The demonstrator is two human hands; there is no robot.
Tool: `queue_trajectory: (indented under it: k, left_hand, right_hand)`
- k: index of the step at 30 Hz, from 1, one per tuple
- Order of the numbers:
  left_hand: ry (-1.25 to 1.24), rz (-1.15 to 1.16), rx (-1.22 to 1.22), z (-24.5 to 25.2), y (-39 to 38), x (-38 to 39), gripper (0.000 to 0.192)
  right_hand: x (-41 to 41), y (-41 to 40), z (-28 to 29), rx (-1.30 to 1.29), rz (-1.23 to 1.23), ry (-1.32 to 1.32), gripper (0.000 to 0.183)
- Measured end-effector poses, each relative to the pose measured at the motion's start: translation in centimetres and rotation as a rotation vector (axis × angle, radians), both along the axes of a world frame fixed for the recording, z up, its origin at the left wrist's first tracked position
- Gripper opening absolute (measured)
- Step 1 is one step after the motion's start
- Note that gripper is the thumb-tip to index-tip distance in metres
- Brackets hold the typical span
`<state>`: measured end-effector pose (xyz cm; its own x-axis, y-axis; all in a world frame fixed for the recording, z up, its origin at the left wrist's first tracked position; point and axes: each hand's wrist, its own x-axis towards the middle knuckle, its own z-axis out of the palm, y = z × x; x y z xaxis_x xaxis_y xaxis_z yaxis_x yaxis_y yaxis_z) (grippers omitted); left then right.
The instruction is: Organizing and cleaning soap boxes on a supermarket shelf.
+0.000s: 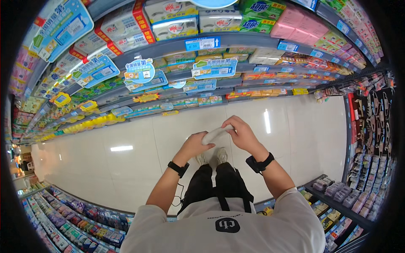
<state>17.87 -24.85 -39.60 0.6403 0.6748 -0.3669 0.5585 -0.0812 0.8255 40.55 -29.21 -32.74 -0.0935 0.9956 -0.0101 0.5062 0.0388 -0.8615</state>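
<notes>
Between my two hands, above the tiled floor, is a folded white cloth. My left hand grips its near left end, the thumb lying along the lower side. At the far right end, my right hand pinches the cloth between thumb and fingers. The cloth slants upward from left to right and looks like a thick, narrow roll. Black straps with small devices sit on both wrists. Beyond my hands stands a long shelf unit stocked with packs of soap.
Blue price tags and promotional signs jut from the shelf edges. On the right, a rack carries hanging goods. Behind me at lower left are more stocked shelves. My shoes stand on the glossy tile floor.
</notes>
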Motion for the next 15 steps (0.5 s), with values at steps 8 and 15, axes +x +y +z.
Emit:
queue_trajectory:
  k: [8, 15]
  left_hand:
    - [0.07, -0.087, 0.456, 0.8, -1.8, 4.7, 0.029]
    - [0.094, -0.243, 0.587, 2.2, -3.2, 12.7, 0.022]
  right_hand:
    - [3.4, -3.4, -3.0, 0.042, 0.1, -0.419, 0.044]
    - [7.3, -5.1, -4.7, -0.216, 0.115, -0.344, 0.041]
